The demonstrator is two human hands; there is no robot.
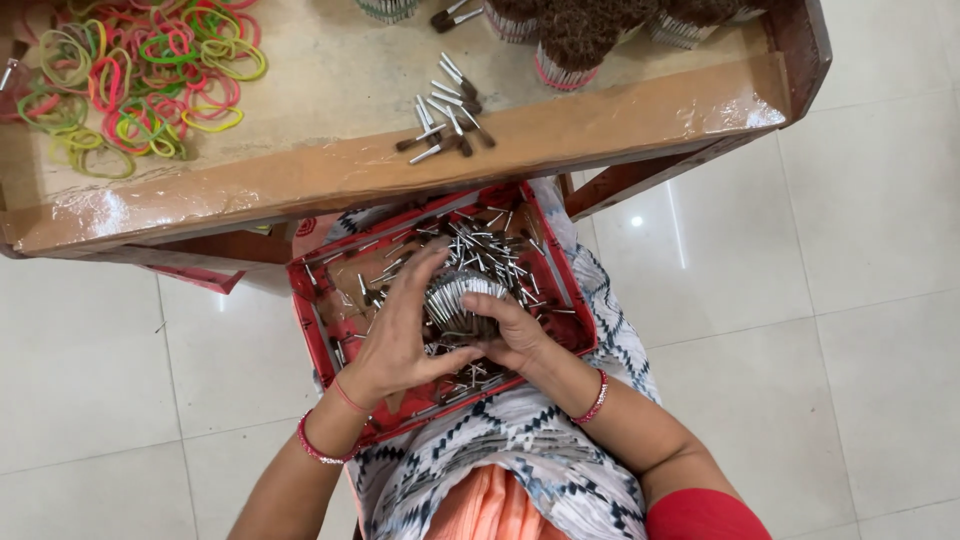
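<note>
In the head view, the left hand [400,335] and the right hand [515,335] curl together around a tight round bundle of small metal-shanked brown-tipped brushes [455,300], fingers closed on its sides and the silver shanks pointing up between them. The bundle is held just above the middle of a shallow red cardboard tray [570,300] resting on the person's lap, which is covered by a white cloth with black zigzag pattern [520,440]. Loose metal-shanked brushes [495,250] lie scattered across the tray, thickest toward its far right corner. Beyond the tray stands a tan cardboard-lined wooden table [330,170]. Near its front edge lies a small heap of the same brushes [447,115]; at its far left corner spreads a pile of coloured rubber bands [130,75]; along its far edge stand finished brown bristly bundles [580,35].
</note>
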